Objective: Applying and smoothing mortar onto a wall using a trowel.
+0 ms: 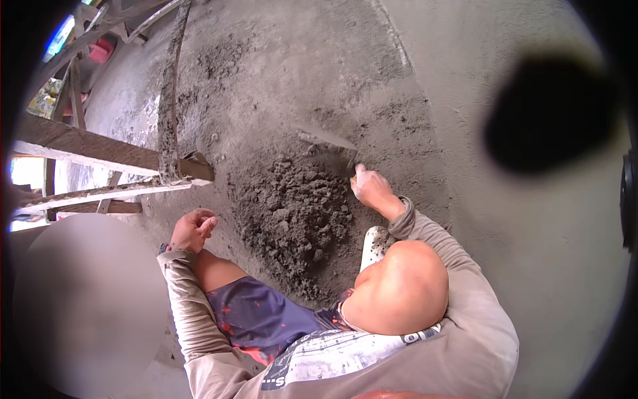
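Observation:
My right hand (373, 189) is closed round the handle of a trowel (330, 141). The trowel's blade reaches left over the far edge of a heap of damp, crumbly grey mortar (292, 213). Motion smears the blade somewhat. My left hand (193, 229) is by my left knee, its fingers curled in and nothing visible in them. It is to the left of the heap, apart from it.
Rough wooden beams (100, 149) form a frame at the left, one end close to the heap. Grey mortar covers the floor (492, 219), smoother on the right. A red object (101, 50) is at the far left. My bent knees flank the heap's near side.

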Action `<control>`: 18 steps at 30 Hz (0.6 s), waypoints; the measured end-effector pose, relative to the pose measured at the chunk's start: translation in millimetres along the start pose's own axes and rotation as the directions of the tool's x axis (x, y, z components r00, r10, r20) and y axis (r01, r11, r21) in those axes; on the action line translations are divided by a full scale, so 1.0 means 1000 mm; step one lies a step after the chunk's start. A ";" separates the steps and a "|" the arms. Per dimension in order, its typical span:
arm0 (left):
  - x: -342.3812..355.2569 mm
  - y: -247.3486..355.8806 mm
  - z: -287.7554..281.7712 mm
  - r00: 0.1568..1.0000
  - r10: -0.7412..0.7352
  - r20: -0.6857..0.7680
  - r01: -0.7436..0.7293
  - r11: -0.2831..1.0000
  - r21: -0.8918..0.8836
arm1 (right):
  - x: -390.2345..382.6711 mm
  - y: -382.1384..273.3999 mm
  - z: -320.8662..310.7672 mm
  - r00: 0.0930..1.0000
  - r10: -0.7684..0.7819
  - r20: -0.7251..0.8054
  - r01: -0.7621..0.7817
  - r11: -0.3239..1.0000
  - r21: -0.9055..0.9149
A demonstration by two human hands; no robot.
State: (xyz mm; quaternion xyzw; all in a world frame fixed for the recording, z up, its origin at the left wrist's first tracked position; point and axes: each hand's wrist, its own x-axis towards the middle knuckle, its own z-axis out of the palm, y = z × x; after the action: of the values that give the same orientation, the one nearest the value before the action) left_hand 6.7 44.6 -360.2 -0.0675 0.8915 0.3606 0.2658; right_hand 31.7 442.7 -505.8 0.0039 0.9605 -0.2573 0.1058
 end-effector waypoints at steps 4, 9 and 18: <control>0.001 -0.019 0.001 1.000 0.031 0.003 -0.030 0.987 -0.156 | -0.014 0.021 0.009 0.985 0.168 0.034 -0.168 0.986 -0.014; -0.009 -0.006 -0.005 0.999 -0.023 0.035 0.025 0.996 -0.082 | -0.021 0.042 -0.027 0.956 0.285 -0.074 -0.269 0.947 0.178; 0.012 -0.016 0.001 0.998 0.004 0.055 0.000 0.998 -0.065 | 0.053 0.193 -0.084 0.955 0.288 0.063 -0.235 0.872 -0.429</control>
State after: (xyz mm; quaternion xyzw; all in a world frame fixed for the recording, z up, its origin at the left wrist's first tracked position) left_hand 1.9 34.3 -377.2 -0.0651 0.8717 0.3914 0.2877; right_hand -24.9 649.1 -540.9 0.0952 0.9751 -0.0293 0.1979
